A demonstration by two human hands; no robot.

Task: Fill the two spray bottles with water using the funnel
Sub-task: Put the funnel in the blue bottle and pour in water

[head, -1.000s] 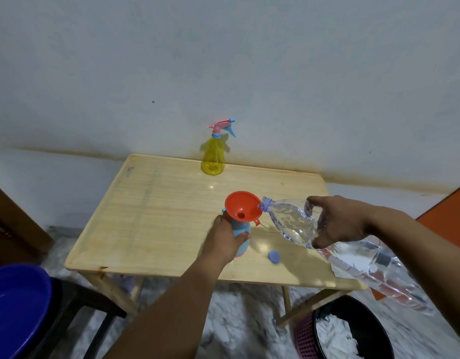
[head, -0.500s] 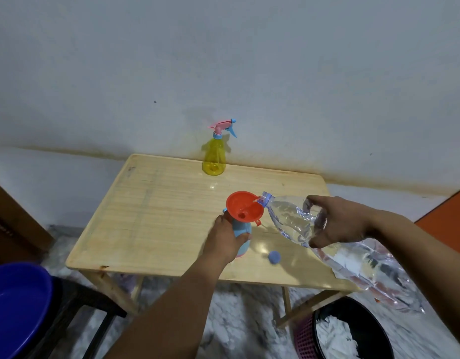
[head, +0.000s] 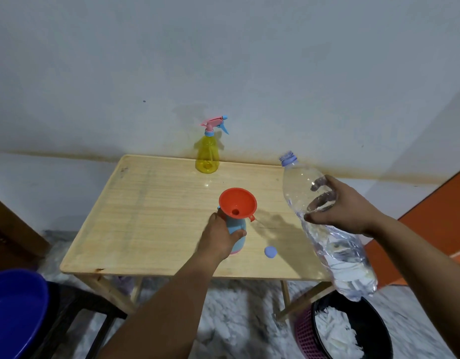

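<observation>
Spillage is the main risk here, since the red funnel sits only loosely in the neck of the blue spray bottle, which stands near the front edge of the worktop. Left hand fingers wrap round that bottle's body and steady it; if the grip slackens, the top-heavy pair could tip. Right hand fingers curl round the clear water bottle, held uncapped and tilted neck-up, apart from the funnel and off to its right, with its base out past the worktop's edge. Its thin, crumpled wall may buckle under a squeeze and send water out in a surge, overshooting the funnel's rim. The small blue cap lies just beside the spray bottle and could be knocked off. The yellow spray bottle stands at the back by the wall with its trigger head on, so it probably needs opening before filling.
</observation>
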